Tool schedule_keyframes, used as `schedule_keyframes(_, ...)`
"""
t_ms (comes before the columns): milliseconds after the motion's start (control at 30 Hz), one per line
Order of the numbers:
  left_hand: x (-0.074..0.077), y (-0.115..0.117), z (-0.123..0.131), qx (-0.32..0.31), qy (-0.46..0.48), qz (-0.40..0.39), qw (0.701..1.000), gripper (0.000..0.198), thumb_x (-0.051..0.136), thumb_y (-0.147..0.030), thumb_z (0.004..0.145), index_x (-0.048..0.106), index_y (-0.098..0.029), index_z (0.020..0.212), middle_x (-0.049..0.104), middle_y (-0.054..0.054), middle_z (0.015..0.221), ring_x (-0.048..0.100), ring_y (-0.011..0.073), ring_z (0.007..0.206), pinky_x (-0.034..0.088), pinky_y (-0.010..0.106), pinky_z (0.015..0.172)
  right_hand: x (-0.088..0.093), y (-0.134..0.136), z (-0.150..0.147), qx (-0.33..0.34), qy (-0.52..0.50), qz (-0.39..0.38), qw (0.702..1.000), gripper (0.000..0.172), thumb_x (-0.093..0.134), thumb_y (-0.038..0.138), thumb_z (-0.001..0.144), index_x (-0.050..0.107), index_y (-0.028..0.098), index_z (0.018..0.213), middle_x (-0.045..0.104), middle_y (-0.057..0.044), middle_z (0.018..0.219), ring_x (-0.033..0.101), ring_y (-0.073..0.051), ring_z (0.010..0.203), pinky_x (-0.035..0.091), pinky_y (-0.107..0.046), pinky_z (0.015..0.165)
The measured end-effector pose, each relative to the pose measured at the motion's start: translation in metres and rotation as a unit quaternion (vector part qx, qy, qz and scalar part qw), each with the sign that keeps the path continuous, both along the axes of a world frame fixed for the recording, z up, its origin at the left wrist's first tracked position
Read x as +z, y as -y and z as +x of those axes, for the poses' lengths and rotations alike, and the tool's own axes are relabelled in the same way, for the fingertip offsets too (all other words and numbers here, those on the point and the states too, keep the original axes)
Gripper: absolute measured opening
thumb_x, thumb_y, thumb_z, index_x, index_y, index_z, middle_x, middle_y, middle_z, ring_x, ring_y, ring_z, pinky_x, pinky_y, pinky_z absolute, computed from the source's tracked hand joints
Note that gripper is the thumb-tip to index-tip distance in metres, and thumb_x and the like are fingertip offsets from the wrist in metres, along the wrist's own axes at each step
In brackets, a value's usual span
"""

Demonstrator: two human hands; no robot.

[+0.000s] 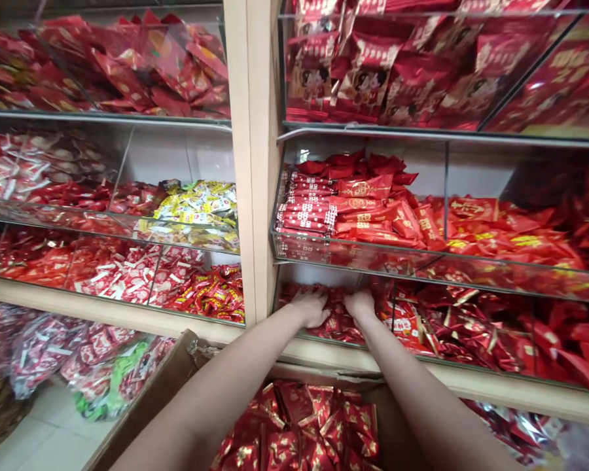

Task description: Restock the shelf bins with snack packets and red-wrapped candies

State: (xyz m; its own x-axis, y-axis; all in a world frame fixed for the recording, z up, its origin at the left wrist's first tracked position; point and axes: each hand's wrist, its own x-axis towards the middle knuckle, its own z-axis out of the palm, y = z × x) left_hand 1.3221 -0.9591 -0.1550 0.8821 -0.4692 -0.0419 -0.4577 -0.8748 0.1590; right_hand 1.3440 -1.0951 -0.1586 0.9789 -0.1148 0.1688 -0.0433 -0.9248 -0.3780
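Observation:
Both arms reach forward over an open cardboard box into the lowest shelf compartment right of the wooden post. My left hand [311,306] lies on the dark red wrapped candies [338,325], its fingers spread. Close to its right, my right hand [360,303] touches the same candies; its fingertips are hidden behind the hand, and whether it holds anything does not show. Below my forearms, the cardboard box [144,399] contains red packets with gold print [299,425].
A pale wooden post [258,163] stands between two shelf units. Just above my hands runs the clear front edge [334,252] of the middle shelf. Bags of candy [98,360] lie on the floor at the left. Red packets [491,327] fill the compartments at the right.

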Motion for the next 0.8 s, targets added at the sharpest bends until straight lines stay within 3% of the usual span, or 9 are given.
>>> schedule_keyframes(133,-0.011,-0.004,-0.002,0.007,-0.012,0.007,1.000,0.061,0.036,-0.041,0.077,0.028,-0.012,0.130,0.017,0.010,0.140,0.011,0.0274,0.128,0.017,0.048,0.102,-0.003,-0.004,-0.003,-0.002,-0.053,-0.036,0.998,0.029,0.044,0.017,0.075,0.065,0.013,0.095,0.064,-0.014,0.094,0.058,-0.024,0.091,0.044,-0.028,0.073)
schedule_keyframes(300,-0.013,-0.002,-0.002,0.020,-0.019,0.007,1.000,0.060,0.035,-0.039,0.078,0.028,-0.009,0.130,0.017,0.012,0.140,0.010,0.0267,0.128,0.016,0.042,0.103,-0.004,-0.011,-0.006,0.026,-0.069,-0.083,0.994,0.034,0.041,0.019,0.078,0.056,0.021,0.109,0.057,-0.010,0.110,0.050,-0.023,0.104,0.036,-0.032,0.084)
schedule_keyframes(467,-0.013,0.000,-0.001,0.020,-0.019,0.010,1.000,0.063,0.035,-0.040,0.078,0.027,-0.005,0.130,0.019,0.015,0.139,0.011,0.0281,0.128,0.016,0.041,0.103,-0.004,-0.014,-0.006,0.019,-0.108,-0.107,0.988,0.035,0.041,0.025,0.079,0.055,0.024,0.111,0.057,-0.010,0.109,0.041,-0.030,0.110,0.037,-0.039,0.080)
schedule_keyframes(800,-0.014,-0.004,-0.001,0.019,-0.018,0.012,1.000,0.066,0.034,-0.046,0.077,0.025,-0.008,0.131,0.015,0.014,0.140,0.008,0.0275,0.129,0.014,0.047,0.102,-0.008,-0.015,-0.006,0.026,-0.110,-0.098,0.989,0.041,0.036,0.026,0.080,0.042,0.028,0.121,0.049,-0.006,0.121,0.039,-0.029,0.112,0.035,-0.041,0.082)
